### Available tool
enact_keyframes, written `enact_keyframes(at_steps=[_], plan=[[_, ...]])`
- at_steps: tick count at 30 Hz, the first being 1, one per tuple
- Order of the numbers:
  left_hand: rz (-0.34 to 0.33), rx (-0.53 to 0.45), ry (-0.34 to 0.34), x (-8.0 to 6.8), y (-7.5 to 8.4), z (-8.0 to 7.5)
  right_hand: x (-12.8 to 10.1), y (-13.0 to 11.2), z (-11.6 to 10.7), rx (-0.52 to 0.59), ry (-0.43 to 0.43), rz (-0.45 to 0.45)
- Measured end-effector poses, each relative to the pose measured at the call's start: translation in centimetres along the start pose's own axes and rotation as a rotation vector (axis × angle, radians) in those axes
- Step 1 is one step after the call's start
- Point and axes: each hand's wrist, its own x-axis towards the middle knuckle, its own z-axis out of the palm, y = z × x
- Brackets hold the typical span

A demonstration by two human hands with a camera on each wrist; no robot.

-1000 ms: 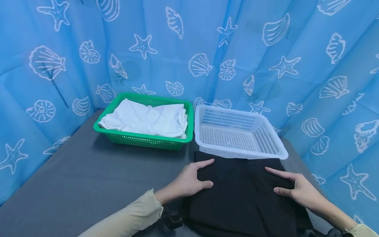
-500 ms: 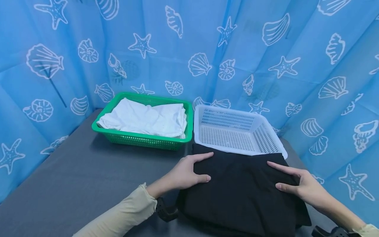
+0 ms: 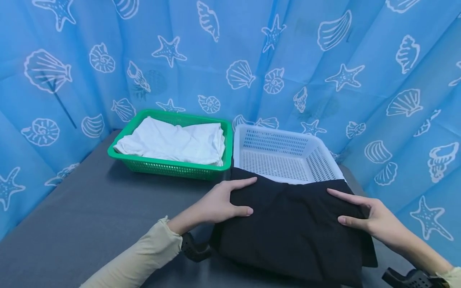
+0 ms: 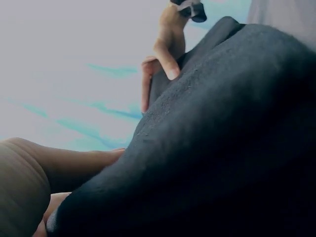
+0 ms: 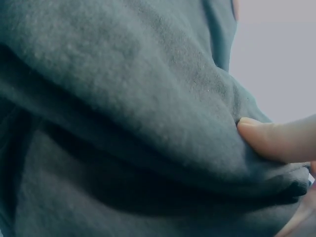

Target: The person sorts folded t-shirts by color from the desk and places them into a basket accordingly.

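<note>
A folded black garment (image 3: 295,228) is held off the grey table (image 3: 90,208), its far edge over the near rim of the empty white basket (image 3: 324,160). My left hand (image 3: 227,200) grips the garment's left side, thumb on top. My right hand (image 3: 363,212) grips its right side the same way. In the left wrist view the dark cloth (image 4: 222,148) fills the frame, with my fingers (image 4: 74,163) beneath it and the right hand (image 4: 168,44) beyond. In the right wrist view my thumb (image 5: 281,140) presses into the cloth (image 5: 123,98).
A green basket (image 3: 169,166) holding a folded white cloth (image 3: 173,140) stands left of the white basket at the table's back. A blue curtain (image 3: 324,80) with shells and starfish encloses the table on three sides. Bare grey tabletop lies to the left.
Both hands have raised the black garment and carried it forward; its far edge, which lay before the white basket, now covers that basket's near rim.
</note>
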Motion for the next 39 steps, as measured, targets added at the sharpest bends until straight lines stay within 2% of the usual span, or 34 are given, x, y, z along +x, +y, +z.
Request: enact_keyframes(at_steps=[5, 10, 15, 19, 22, 25, 28, 34, 37, 39], plan=[[0.029, -0.016, 0.023, -0.1, 0.6, -1.0, 0.4, -0.6, -0.8, -0.047, 0.039, -0.024], [0.077, -0.024, 0.034, 1.4, 0.7, -2.4, 1.8, -1.5, -2.0, -0.119, 0.098, -0.035], [0.152, 0.001, 0.04, 4.4, 0.5, -4.7, 4.6, -3.3, -4.1, -0.147, 0.164, -0.021], [0.184, 0.065, 0.07, 7.9, 0.8, -6.9, 7.9, -4.4, -5.9, -0.129, 0.227, -0.031], [0.19, 0.118, 0.109, 10.5, 1.4, -8.3, 10.6, -4.8, -7.4, -0.156, 0.291, -0.029], [0.171, 0.138, 0.138, 12.8, 1.8, -9.3, 13.1, -4.8, -8.5, -0.173, 0.345, -0.007], [0.126, 0.131, 0.138, 14.6, 1.7, -9.7, 14.9, -4.5, -9.0, -0.173, 0.363, 0.026], [0.026, 0.1, 0.106, 17.2, 0.0, -9.2, 17.0, -3.3, -9.0, -0.182, 0.318, 0.074], [-0.053, 0.108, 0.027, 18.0, -0.8, -8.8, 17.9, -2.4, -8.6, -0.2, 0.307, 0.085], [-0.119, 0.172, -0.045, 18.2, -1.2, -8.5, 18.4, -1.7, -7.9, -0.29, 0.322, 0.078]])
